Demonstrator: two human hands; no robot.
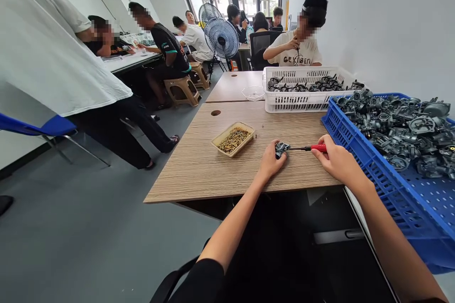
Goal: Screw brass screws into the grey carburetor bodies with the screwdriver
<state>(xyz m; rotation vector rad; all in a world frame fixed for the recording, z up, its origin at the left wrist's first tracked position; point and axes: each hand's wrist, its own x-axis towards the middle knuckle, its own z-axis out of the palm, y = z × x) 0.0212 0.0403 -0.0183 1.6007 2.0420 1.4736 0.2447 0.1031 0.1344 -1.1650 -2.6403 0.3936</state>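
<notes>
The left hand [272, 161] has its fingers wrapped around a small grey metal part [281, 149], held low over the counter [192, 177], nearer its right edge than its left and not far from the near edge; the right hand [333, 157] has its fingers closed around the red handle of a screwdriver [317, 148], whose dark shaft points left, its tip at the right side of the metal part; whether the tip sits in a screw is too small to tell.

Left of the hands, towards the middle of the counter, stands a cream tray [221, 150] of small brass-coloured pieces [235, 140]; a blue crate [351, 144] heaped with metal castings [401, 120] stands along the right edge, jutting past the near corner; a white basket [295, 102] of dark parts [298, 87] stands at the far edge, before a seated co-worker [291, 52].
</notes>
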